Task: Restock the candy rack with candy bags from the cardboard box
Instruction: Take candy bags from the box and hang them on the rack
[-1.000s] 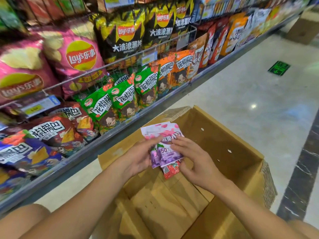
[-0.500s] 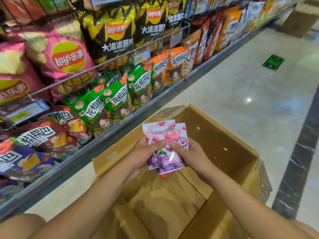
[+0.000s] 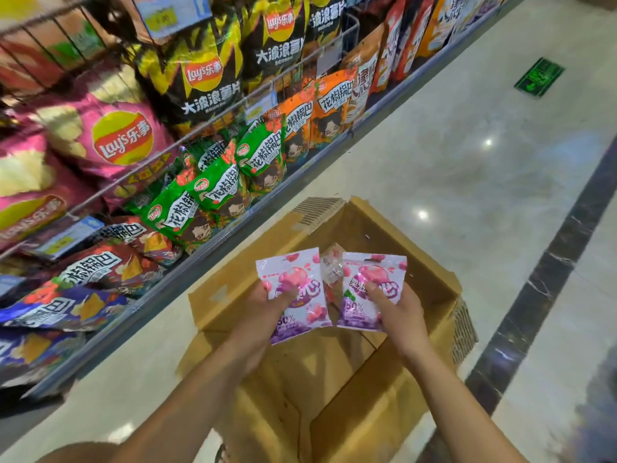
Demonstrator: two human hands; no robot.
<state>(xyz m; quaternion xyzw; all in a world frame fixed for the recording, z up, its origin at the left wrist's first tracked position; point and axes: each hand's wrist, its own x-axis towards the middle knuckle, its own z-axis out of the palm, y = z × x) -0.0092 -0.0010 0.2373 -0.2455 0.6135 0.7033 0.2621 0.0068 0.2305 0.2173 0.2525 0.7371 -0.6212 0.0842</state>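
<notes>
- Split apart now, the stack I was holding together: my left hand (image 3: 265, 310) grips one candy bag (image 3: 300, 274), my right hand (image 3: 399, 312) grips a second candy bag (image 3: 375, 272), both mid-frame over the cardboard box (image 3: 384, 235).
- I should keep my thumbs on the fronts and the labels facing me, so neither bag slips on the way to the rack.

The pink chip bag (image 3: 113, 142) carries the logo "Lay's乐事". The black-and-yellow chip bag (image 3: 200, 78) carries the same logo above "大波浪薯片". The green snack bags (image 3: 260, 152) and the orange snack bags (image 3: 330, 98) read "花椒锅巴". The right candy bag (image 3: 360, 305) prints "50%"; the left candy bag (image 3: 300, 315) shows a similar percent figure. Text on the shelf price tag (image 3: 167, 15) and the green floor sign (image 3: 539, 76) is too blurred to read.
</notes>
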